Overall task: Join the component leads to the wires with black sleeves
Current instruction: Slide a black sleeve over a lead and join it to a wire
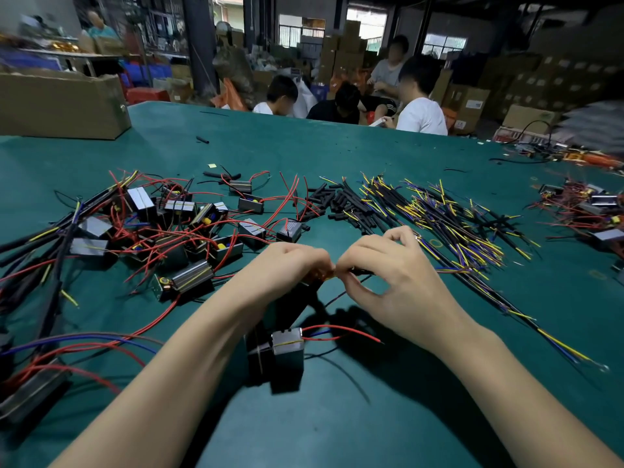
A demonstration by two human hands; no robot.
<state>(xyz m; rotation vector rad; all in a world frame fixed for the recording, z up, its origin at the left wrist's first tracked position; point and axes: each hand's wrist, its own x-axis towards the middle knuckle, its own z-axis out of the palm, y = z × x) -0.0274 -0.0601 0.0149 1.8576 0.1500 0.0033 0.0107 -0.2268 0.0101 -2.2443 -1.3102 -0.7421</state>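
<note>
Broadly, a green tabletop (388, 417) is spread with a heap of boxed components (175, 228) trailing red leads at the left and a fan of black-sleeved wires (449, 224) at the right. Near the middle, the left hand (287, 265) and right hand (388, 275) are brought together, fingertips touching; each grip is narrow, pinched on a black-sleeved wire end (361, 271). Below them, one component (287, 349) is seen hanging above the tabletop.

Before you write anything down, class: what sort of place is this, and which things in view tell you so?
Probably a small electronics assembly workshop. A green worktable holds heaps of boxed components with red leads and bundles of sleeved wires. Stacked cartons fill the back, where other workers sit.
</note>
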